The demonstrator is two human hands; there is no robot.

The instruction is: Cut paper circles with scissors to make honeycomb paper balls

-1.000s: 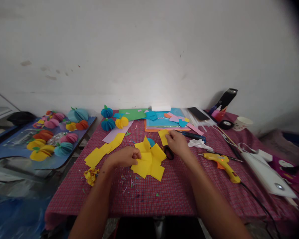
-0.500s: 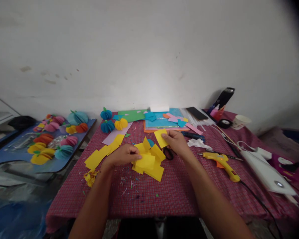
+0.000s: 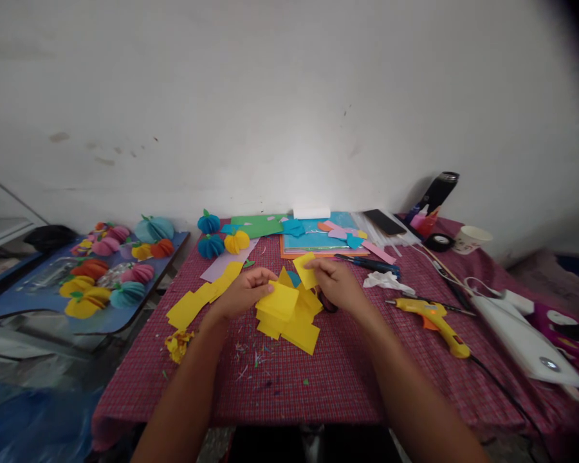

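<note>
My left hand [image 3: 244, 290] pinches a yellow paper square [image 3: 280, 300] lifted off a loose pile of yellow squares [image 3: 296, 328] on the red checked tablecloth [image 3: 318, 373]. My right hand [image 3: 335, 283] holds a second, smaller yellow square [image 3: 305, 270] just above the pile, close to the left hand's piece. Black scissors [image 3: 326, 302] lie partly hidden under my right hand.
A yellow glue gun [image 3: 431, 318] lies to the right, its cord running to the table edge. Blue-handled scissors [image 3: 369, 263], crumpled white paper [image 3: 385, 280] and coloured sheets [image 3: 313, 238] sit behind. More yellow squares [image 3: 197, 299] lie left. Paper pumpkins [image 3: 106, 276] fill a blue side table.
My left hand lifted one yellow square off the pile. My right hand brought its yellow square in from the right, toward the left hand.
</note>
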